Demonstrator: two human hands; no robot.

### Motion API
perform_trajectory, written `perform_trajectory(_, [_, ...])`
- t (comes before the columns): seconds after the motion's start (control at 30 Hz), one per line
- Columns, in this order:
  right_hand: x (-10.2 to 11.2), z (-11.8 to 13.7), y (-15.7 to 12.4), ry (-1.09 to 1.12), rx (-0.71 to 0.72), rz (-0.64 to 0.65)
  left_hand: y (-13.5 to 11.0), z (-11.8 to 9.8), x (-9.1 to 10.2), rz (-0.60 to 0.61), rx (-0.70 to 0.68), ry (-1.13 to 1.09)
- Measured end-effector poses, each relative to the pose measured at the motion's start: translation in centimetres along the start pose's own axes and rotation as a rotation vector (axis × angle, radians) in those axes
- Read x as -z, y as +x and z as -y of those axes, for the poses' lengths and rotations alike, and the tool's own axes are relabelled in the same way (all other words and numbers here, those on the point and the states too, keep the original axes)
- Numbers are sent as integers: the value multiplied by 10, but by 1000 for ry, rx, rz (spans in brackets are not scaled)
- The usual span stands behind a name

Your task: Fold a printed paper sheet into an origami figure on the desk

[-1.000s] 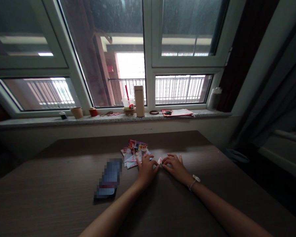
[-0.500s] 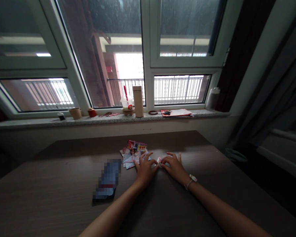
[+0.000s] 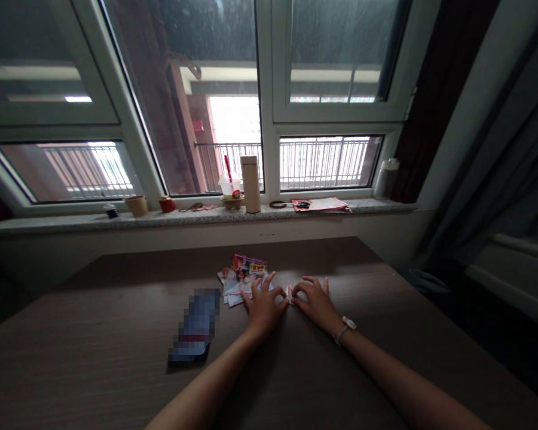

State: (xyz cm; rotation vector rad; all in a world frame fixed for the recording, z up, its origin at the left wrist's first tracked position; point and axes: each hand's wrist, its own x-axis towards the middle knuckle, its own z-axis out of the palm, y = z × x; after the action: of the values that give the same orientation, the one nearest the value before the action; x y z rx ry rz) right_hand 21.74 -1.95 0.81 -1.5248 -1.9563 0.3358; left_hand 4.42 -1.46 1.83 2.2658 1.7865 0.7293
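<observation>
Between my two hands a small folded piece of paper (image 3: 289, 292), whitish with coloured print, rests on the dark wooden table (image 3: 116, 316). The thumb and index finger of my left hand (image 3: 265, 304) pinch its left side, the other fingers raised. From the right, my right hand (image 3: 316, 300) pinches the paper's other side in the same way, its outer fingers lifted. Fingertips cover part of the paper, so its full shape is hidden. Just beyond my left hand lies a loose pile of printed paper sheets (image 3: 242, 278), partly behind the fingers.
A pixelated dark flat object (image 3: 196, 325) lies left of my left forearm. Behind the table, the windowsill (image 3: 197, 220) holds a beige flask (image 3: 251, 185), a cup with a red straw (image 3: 230, 186), a paper cup (image 3: 137, 206), scissors (image 3: 302, 205) on papers, and a grey bottle (image 3: 387, 179).
Both hands stay at the paper with almost no movement. My left hand's raised fingers have shifted slightly up and left.
</observation>
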Motion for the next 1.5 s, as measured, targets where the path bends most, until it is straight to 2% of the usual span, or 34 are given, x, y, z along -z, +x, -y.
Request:
perform_trajectory(0.3, [-3,-2,2,57,-30,41,1,0,0,22,13,7])
perform_trajectory(0.5, [-4,-7,5,106,-42,72,5,7,-2,28,-48,32])
perform_trajectory(0.73, [-4,-9,7,154,-89,88,9,4,6,70,-13,20])
perform_trajectory(0.97, [-2,-2,5,115,-96,90,8,1,5,86,-12,15])
perform_trajectory(1.2, [-7,-6,4,69,-84,42,7,1,5,85,-22,15])
perform_trajectory(1.5, [-6,-7,1,38,-42,21,6,9,4,86,-62,20])
